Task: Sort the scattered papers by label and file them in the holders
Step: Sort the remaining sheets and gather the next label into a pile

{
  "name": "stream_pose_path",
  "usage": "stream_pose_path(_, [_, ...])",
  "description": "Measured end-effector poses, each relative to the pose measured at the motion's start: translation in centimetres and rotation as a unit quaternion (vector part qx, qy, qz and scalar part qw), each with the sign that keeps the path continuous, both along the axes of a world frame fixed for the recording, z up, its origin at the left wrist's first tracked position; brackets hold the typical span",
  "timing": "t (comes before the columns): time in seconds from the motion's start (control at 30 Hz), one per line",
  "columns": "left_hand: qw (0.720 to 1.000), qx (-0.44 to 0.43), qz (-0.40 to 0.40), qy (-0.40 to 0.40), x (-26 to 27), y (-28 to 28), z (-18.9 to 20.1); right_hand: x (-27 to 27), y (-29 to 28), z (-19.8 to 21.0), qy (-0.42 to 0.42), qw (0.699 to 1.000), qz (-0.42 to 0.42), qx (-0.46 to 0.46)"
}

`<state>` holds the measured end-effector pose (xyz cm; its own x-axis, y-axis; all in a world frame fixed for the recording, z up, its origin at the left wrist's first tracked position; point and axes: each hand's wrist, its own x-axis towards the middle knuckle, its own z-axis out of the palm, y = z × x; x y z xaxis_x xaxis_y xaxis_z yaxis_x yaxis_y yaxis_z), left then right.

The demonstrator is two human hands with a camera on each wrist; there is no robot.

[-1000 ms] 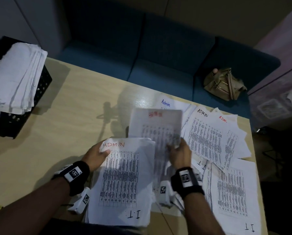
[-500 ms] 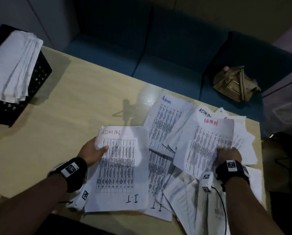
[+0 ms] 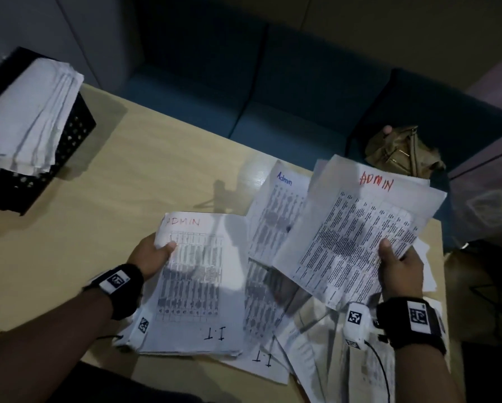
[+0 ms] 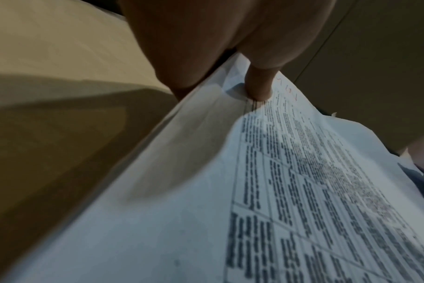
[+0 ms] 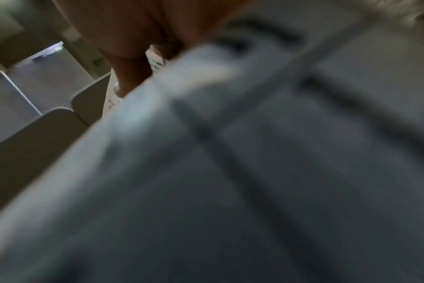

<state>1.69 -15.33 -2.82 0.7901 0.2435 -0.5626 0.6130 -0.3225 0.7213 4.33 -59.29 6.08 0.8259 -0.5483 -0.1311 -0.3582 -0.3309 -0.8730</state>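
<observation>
Looking down from your head camera, you get the whole layout: your left hand point(image 3: 151, 255) grips a stack of sheets point(image 3: 197, 289) headed "ADMIN" in red, its near end lying on the wooden table point(image 3: 104, 199), while your right hand point(image 3: 399, 270) holds a single printed sheet point(image 3: 357, 237), also headed "ADMIN" in red, lifted and tilted above the scattered papers point(image 3: 276, 309) on the right half of the table. A black mesh holder point(image 3: 72, 141) stuffed with white papers stands at the far left corner, well apart from both hands. Beyond the table sits a blue sofa point(image 3: 273, 117) with a tan bag point(image 3: 398, 155) on it.

Your left wrist camera adds what the head view hides: your thumb point(image 4: 258, 86) presses down on the top sheet near its left edge, just beside the start of the printed table, and the other fingers go under the stack, so it is pinched between them. The red heading is only a sliver there.

Your right wrist camera is mostly filled by blurred paper close to the lens; only a finger point(image 5: 131, 76) against the sheet's edge shows, beside a trace of red lettering. From the head view, your right thumb point(image 3: 386, 251) lies on top of the sheet at its right side, the remaining fingers hidden beneath it.
</observation>
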Motion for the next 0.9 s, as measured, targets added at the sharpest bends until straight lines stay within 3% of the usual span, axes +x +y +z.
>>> stream_pose_path(0.1, [1.000,-0.019,-0.012,0.001,0.4,0.1,0.1,-0.7,3.6,0.2,0.018,0.999,0.011,0.039])
stream_pose_path(0.27, [0.990,-0.134,0.054,-0.003,0.0,1.0,-0.9,-2.1,12.8,-2.8,0.102,0.986,0.103,0.085])
stream_pose_path(0.37, [0.983,-0.156,0.091,-0.021,0.2,0.8,0.1,-2.6,17.4,-6.3,0.206,0.970,0.127,0.013])
stream_pose_path(0.43, [0.983,-0.167,0.067,-0.034,0.4,0.9,1.0,-2.7,19.7,-7.5,0.239,0.957,0.161,-0.031])
stream_pose_path(0.53, [0.995,-0.095,-0.023,-0.026,0.6,1.7,1.0,-3.0,22.6,-7.6,0.262,0.938,0.223,-0.039])
stream_pose_path(0.63, [0.999,-0.040,-0.031,-0.017,0.6,2.4,0.6,-2.8,23.6,-7.6,0.218,0.946,0.225,-0.079])
stream_pose_path(0.7, [0.997,-0.066,-0.028,-0.018,0.5,3.1,0.9,-1.8,24.0,-7.5,0.138,0.958,0.204,-0.150])
stream_pose_path(0.77, [0.994,-0.095,-0.054,-0.011,0.3,3.7,1.5,-0.1,24.6,-7.0,0.069,0.949,0.240,-0.193])
stream_pose_path(0.9, [0.986,-0.125,-0.108,-0.007,0.3,4.7,1.7,2.0,26.6,-6.7,0.126,0.935,0.311,-0.118])
